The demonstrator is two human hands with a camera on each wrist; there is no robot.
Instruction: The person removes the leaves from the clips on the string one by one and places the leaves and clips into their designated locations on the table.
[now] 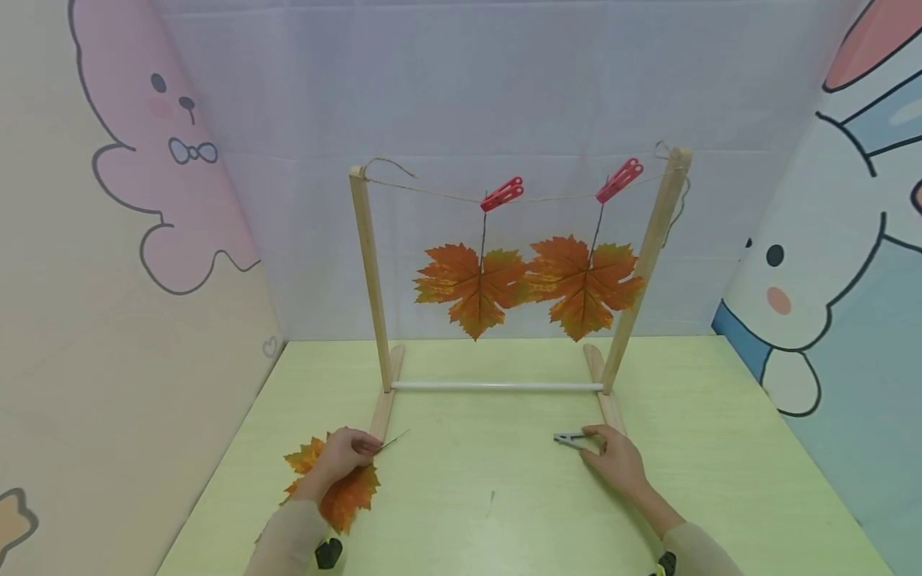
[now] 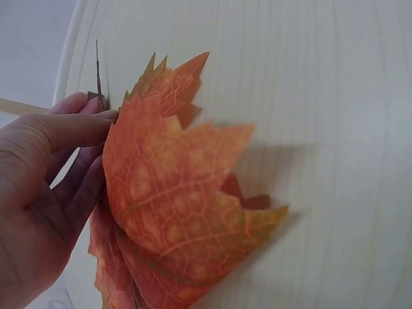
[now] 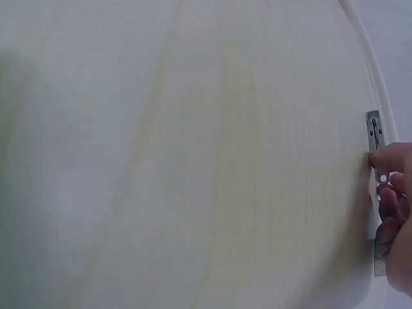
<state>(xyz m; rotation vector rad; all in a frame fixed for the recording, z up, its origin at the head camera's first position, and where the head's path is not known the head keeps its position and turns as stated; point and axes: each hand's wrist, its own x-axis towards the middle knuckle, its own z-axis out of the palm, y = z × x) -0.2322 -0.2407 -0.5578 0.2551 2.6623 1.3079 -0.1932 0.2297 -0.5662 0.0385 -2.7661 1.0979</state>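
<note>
At the front left of the table, my left hand (image 1: pixel 344 458) pinches an orange leaf (image 1: pixel 350 494) by its thin stem (image 1: pixel 394 439), whose tip sticks out to the right. In the left wrist view the leaf (image 2: pixel 180 199) hangs folded beside the fingers of my left hand (image 2: pixel 48 167). My right hand (image 1: pixel 617 462) holds a grey clothespin (image 1: pixel 569 439) between thumb and fingers, its nose pointing left. In the right wrist view the clothespin (image 3: pixel 375 138) shows at the right edge, with part of my right hand (image 3: pixel 396 206).
Behind the hands stands a wooden frame (image 1: pixel 370 280) with a white bar (image 1: pixel 497 386) low across it. Along its string (image 1: pixel 432 193), two red clothespins (image 1: pixel 502 194) hold two orange leaves (image 1: pixel 475 288) by their stems. A small mark or object (image 1: pixel 492 498) lies on the table near the front.
</note>
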